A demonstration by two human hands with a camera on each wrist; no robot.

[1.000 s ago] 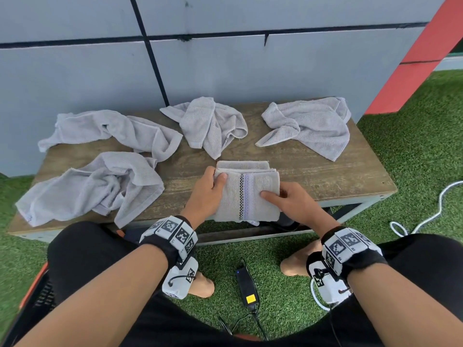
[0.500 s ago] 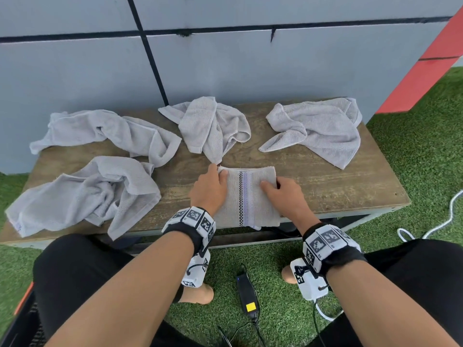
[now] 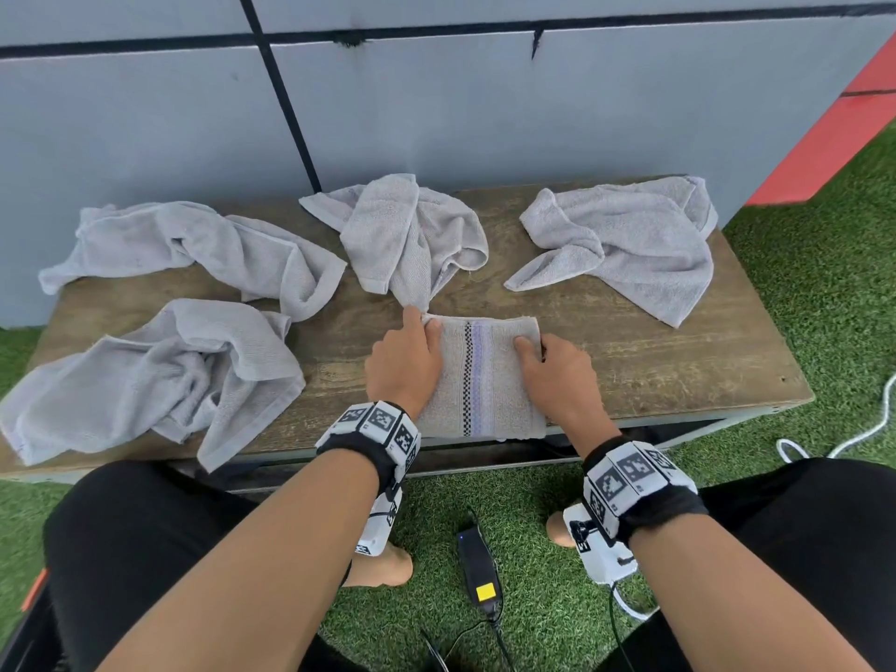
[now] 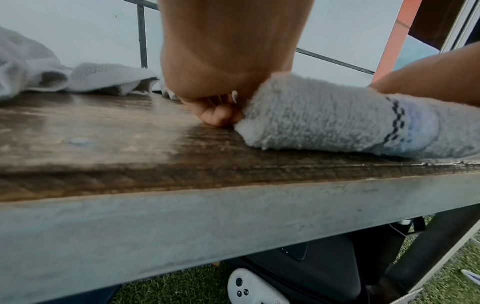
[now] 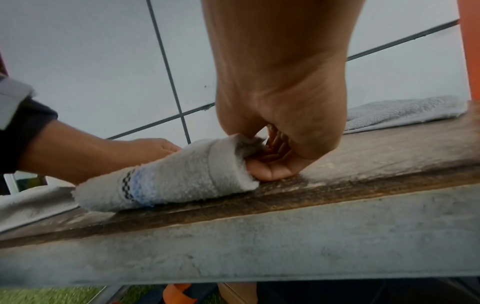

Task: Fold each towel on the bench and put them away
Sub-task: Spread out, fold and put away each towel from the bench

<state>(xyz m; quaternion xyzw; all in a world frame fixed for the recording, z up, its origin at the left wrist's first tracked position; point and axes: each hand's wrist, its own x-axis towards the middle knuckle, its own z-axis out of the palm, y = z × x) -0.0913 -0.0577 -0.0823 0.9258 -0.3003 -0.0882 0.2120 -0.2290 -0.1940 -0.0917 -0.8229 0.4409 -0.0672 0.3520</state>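
Hands: our left hand (image 3: 405,363) and right hand (image 3: 557,375) pinch the folded striped towel (image 3: 480,380) at its sides, squaring it on the table (image 3: 654,361); four crumpled towels (image 3: 160,375) await folding.

Wall: pale grey panels (image 3: 436,104) with dark seams, across the upper frame; red slanted band (image 3: 834,138) at upper right
Floor: green artificial turf (image 3: 824,293), right and bottom
Light: even daylight

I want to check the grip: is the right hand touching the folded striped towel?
Touching. The right wrist view shows the right hand pinching the end of the folded towel on the bench, thumb on top, fingers tucked under.
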